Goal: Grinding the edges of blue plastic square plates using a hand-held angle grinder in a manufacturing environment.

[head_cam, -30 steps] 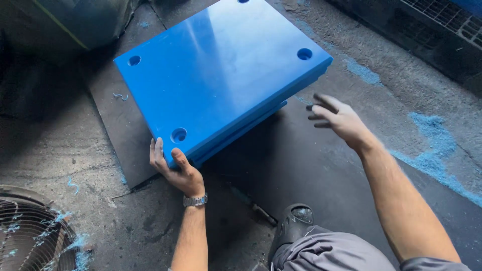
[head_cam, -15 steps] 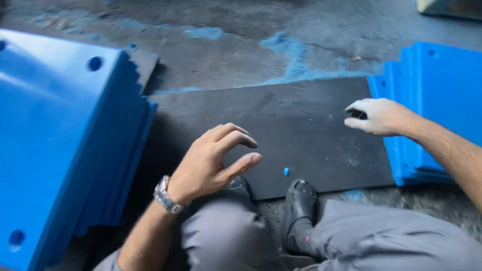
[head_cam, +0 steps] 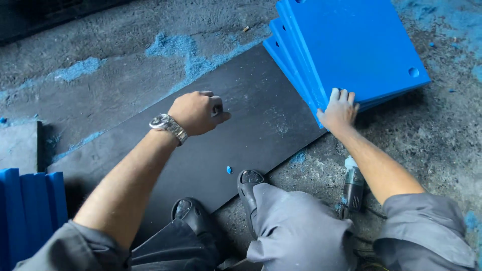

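My right hand (head_cam: pixel 339 108) grips the near corner of the top blue plastic plate (head_cam: pixel 356 45), one of a stack of several thick square plates with corner holes, at the upper right. My left hand (head_cam: pixel 197 112), with a metal wristwatch on the wrist, hovers loosely closed and holding nothing over a black rubber mat (head_cam: pixel 241 135) that lies on the concrete floor. I am crouched, with my black shoes (head_cam: pixel 249 181) at the mat's near edge.
A second stack of blue plates (head_cam: pixel 30 211) shows at the lower left edge. A small power tool (head_cam: pixel 353 184) lies on the floor beside my right leg. Blue dust and chips are scattered over the grey concrete (head_cam: pixel 125 55).
My view has swung from the left stack to the right stack. My right hand has reached out and taken hold of the top plate's corner. My left hand has left the left stack and moved over the mat.
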